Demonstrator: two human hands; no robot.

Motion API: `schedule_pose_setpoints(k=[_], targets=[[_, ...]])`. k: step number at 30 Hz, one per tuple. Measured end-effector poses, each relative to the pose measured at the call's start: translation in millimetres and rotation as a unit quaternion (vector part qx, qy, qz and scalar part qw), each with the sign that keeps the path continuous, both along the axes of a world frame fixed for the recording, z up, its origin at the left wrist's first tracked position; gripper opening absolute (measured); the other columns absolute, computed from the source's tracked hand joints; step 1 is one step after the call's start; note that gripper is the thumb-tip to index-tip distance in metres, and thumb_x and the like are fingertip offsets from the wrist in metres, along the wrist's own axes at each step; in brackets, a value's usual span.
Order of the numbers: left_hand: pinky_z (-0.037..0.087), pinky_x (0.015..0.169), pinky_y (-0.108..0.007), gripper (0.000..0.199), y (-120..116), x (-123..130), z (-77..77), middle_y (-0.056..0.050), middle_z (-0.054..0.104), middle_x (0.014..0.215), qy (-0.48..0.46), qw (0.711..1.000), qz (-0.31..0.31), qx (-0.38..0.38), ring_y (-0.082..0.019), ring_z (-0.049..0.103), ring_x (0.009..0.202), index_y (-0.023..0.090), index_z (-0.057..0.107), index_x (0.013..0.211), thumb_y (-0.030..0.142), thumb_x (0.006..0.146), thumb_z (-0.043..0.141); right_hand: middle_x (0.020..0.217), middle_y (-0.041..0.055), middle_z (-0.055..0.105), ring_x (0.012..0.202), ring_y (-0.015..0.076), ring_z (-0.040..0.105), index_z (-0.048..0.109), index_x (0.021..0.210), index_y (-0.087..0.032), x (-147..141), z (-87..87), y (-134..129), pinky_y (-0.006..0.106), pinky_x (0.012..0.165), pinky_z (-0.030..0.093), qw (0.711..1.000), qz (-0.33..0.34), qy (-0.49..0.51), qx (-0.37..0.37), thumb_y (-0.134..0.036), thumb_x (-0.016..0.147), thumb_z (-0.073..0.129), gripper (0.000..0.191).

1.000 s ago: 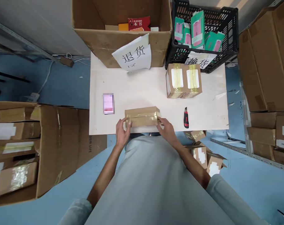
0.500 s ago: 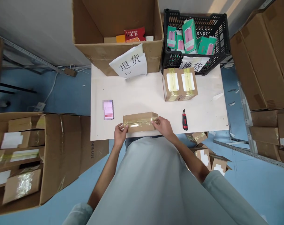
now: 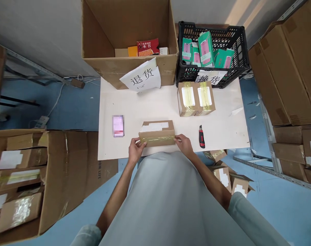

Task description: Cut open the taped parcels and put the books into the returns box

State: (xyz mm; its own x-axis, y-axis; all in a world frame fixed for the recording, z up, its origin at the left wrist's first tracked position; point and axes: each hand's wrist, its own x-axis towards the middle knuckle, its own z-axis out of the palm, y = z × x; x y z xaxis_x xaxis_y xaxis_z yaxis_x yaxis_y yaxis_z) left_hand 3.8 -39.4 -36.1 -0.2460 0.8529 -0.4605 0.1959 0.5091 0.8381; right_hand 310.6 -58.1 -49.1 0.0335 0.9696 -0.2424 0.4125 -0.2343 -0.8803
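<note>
A long brown cardboard box (image 3: pixel 157 134) sits at the front edge of the table, with a white label on its upper face and clear yellowish tape along the side toward me. My left hand (image 3: pixel 137 149) grips its left end, thumb on the near face. At the opposite end, the fingers of my right hand (image 3: pixel 183 143) pinch the corner. To the right of that hand lies a red and black box cutter (image 3: pixel 202 136) with some blade showing. A phone (image 3: pixel 118 126), its screen blurred, rests at the left.
Two taped, labelled small boxes (image 3: pixel 196 99) stand behind. At the back are a large carton (image 3: pixel 129 61) holding books and a black crate (image 3: pixel 214 73) with green boxes. A carton of parcels (image 3: pixel 65 171) stands left on the floor; opened boxes (image 3: pixel 228 177) lie at right.
The box has been turned between my hands, so its white-labelled face now shows on top and the taped face points toward me. The view has tipped slightly upward.
</note>
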Motion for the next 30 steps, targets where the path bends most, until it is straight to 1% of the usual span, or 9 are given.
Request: schedule_pose_setpoints(k=[6, 8, 10, 13, 16, 19, 21, 25, 30], targets=[[0.064, 0.105, -0.059, 0.049, 11, -22, -4.9, -0.015, 0.075, 0.12, 0.042, 0.998, -0.042, -0.025, -0.034, 0.077, 0.116, 0.022, 0.059, 0.113, 0.051, 0.081, 0.082, 0.115, 0.0091, 0.08, 0.104, 0.0252, 0.079, 0.081, 0.118, -0.025, -10, -3.3, 16, 0.04, 0.093, 0.069, 0.999, 0.033, -0.006, 0.001, -0.04, 0.105, 0.064, 0.026], [0.058, 0.114, -0.064, 0.055, 24, -23, 0.2, -0.019, 0.07, 0.133, 0.113, 0.992, -0.056, -0.013, -0.039, 0.07, 0.132, 0.02, 0.059, 0.124, 0.049, 0.082, 0.08, 0.118, 0.0094, 0.08, 0.106, 0.0265, 0.079, 0.081, 0.121, -0.026, -1, 1.5, 33, 0.045, 0.102, 0.066, 0.999, 0.046, -0.028, 0.009, -0.039, 0.105, 0.065, 0.026], [0.045, 0.127, -0.067, 0.071, 44, -12, 8.1, -0.024, 0.057, 0.155, 0.196, 0.976, -0.08, 0.056, -0.043, 0.051, 0.154, 0.018, 0.055, 0.144, 0.044, 0.083, 0.08, 0.129, 0.0127, 0.078, 0.123, 0.0312, 0.074, 0.08, 0.125, -0.025, 24, 9.5, 59, 0.051, 0.117, 0.057, 0.996, 0.002, -0.077, 0.045, -0.042, 0.105, 0.066, 0.03], [0.031, 0.137, -0.062, 0.082, 87, 37, 17.8, -0.023, 0.042, 0.171, 0.195, 0.951, -0.155, 0.181, -0.04, 0.034, 0.166, 0.019, 0.043, 0.163, 0.043, 0.092, 0.075, 0.16, 0.0197, 0.059, 0.158, 0.0382, 0.046, 0.072, 0.142, -0.021, 82, 21.7, 103, 0.06, 0.134, 0.036, 0.966, -0.161, -0.176, 0.101, -0.052, 0.104, 0.067, 0.049], [0.048, 0.126, -0.058, 0.08, 139, 112, 16.0, -0.022, 0.046, 0.171, 0.08, 0.958, -0.218, 0.169, -0.038, 0.052, 0.155, 0.022, 0.042, 0.167, 0.05, 0.098, 0.071, 0.174, 0.0259, 0.039, 0.167, 0.0441, 0.029, 0.053, 0.163, -0.015, 139, 25.5, 141, 0.065, 0.134, 0.031, 0.936, -0.268, -0.222, 0.048, -0.06, 0.097, 0.072, 0.082], [0.058, 0.112, -0.053, 0.087, 183, 182, 3.9, -0.028, 0.051, 0.168, 0.026, 0.962, -0.266, 0.056, -0.039, 0.068, 0.139, 0.017, 0.039, 0.169, 0.045, 0.095, 0.075, 0.168, 0.0288, 0.047, 0.159, 0.0453, 0.043, 0.043, 0.17, -0.013, 170, 18.4, 158, 0.06, 0.129, 0.04, 0.937, -0.291, -0.187, -0.05, -0.067, 0.088, 0.078, 0.104], [0.059, 0.107, -0.051, 0.081, 199, 211, -5.6, -0.025, 0.064, 0.156, 0.034, 0.956, -0.292, 0.01, -0.037, 0.076, 0.122, 0.018, 0.048, 0.164, 0.042, 0.093, 0.079, 0.158, 0.0245, 0.061, 0.148, 0.0409, 0.058, 0.047, 0.167, -0.015, 177, 11.0, 158, 0.055, 0.123, 0.047, 0.947, -0.275, -0.151, -0.07, -0.072, 0.088, 0.074, 0.102], [0.06, 0.1, -0.047, 0.072, 199, 235, -20.1, -0.016, 0.076, 0.14, 0.035, 0.944, -0.328, 0.027, -0.031, 0.081, 0.102, 0.025, 0.055, 0.161, 0.03, 0.093, 0.078, 0.14, 0.0155, 0.075, 0.125, 0.0348, 0.072, 0.06, 0.153, -0.022, 187, 0.4, 142, 0.052, 0.112, 0.056, 0.948, -0.28, -0.14, -0.056, -0.078, 0.09, 0.066, 0.084], [0.06, 0.103, -0.045, 0.076, 200, 263, -20.3, -0.017, 0.073, 0.147, 0.0, 0.935, -0.353, 0.04, -0.025, 0.08, 0.096, 0.023, 0.052, 0.164, 0.026, 0.092, 0.076, 0.139, 0.0177, 0.075, 0.119, 0.0328, 0.074, 0.06, 0.151, -0.021, 222, -1.9, 134, 0.05, 0.112, 0.057, 0.937, -0.326, -0.113, -0.054, -0.081, 0.084, 0.071, 0.091]])
